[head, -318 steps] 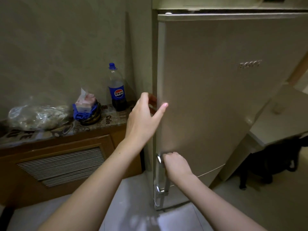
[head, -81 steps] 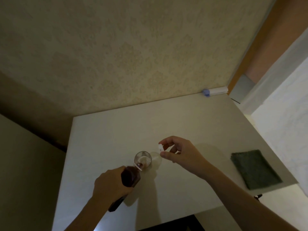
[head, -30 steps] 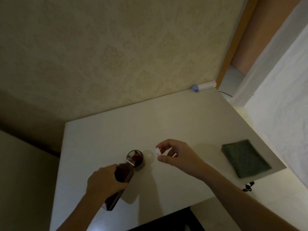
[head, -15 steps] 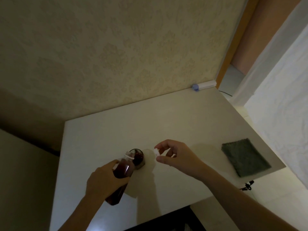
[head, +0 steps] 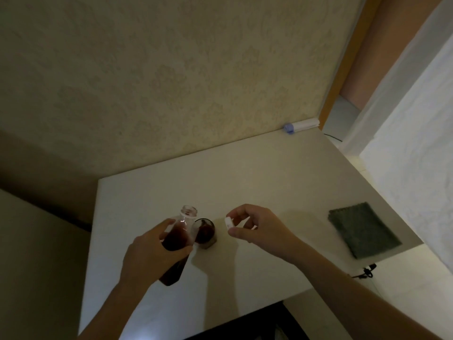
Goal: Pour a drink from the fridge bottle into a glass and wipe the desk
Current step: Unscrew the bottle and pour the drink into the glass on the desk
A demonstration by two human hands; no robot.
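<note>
My left hand (head: 154, 251) grips a clear bottle (head: 180, 238) of dark red drink, held nearly upright just left of the glass, its open mouth pointing up. The small glass (head: 205, 233) stands on the white desk (head: 257, 182) and holds dark drink. To the right of the glass, my right hand (head: 257, 228) pinches the small white bottle cap (head: 228, 222) between thumb and fingers, above the desk. A grey-green cloth (head: 362, 229) lies flat near the desk's right edge.
A white roll with a blue end (head: 301, 125) lies at the desk's far right corner against the patterned wall. The desk's right edge drops to a pale floor, where a dark cable (head: 365, 272) hangs. A dark gap runs along the desk's left side.
The bottle has swung from tilted over the glass back to nearly upright. The glass now holds more dark drink. My right hand has kept the cap in the same place.
</note>
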